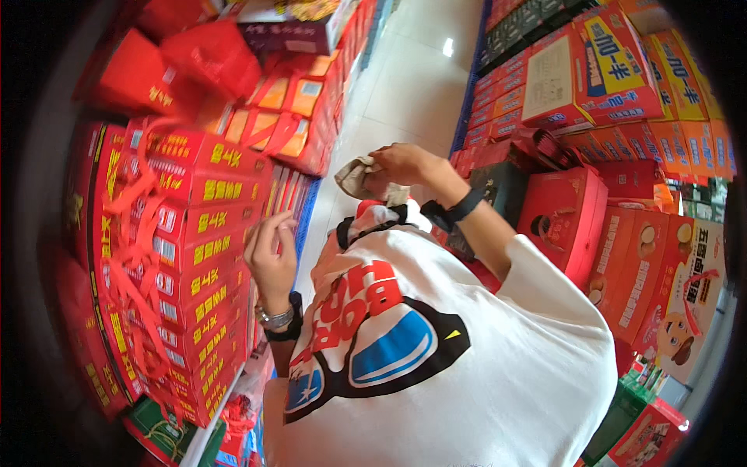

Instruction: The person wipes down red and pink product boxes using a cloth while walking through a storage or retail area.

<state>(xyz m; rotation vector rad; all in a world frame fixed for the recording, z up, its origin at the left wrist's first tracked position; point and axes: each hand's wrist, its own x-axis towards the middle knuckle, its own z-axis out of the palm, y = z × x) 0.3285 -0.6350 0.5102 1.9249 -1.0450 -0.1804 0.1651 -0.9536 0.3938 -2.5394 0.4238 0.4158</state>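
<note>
My right hand (405,163) grips a crumpled beige-grey cloth (356,177) above the aisle floor, out in front of my body. Part of the cloth hangs below the fingers. My left hand (272,245) is raised beside a tall stack of red gift boxes (210,226) with yellow lettering. Its fingers are loosely bent and a little apart, with nothing visible in them. Whether it touches the boxes cannot be told. Red ribbon handles (140,257) dangle down the side of this stack.
Red bags (210,62) and a dark purple carton (292,31) top the far left goods. A tiled aisle floor (389,86) runs between blue-edged displays. On the right stand a red and yellow carton (599,66), a glossy red box (560,214) and orange boxes (622,148).
</note>
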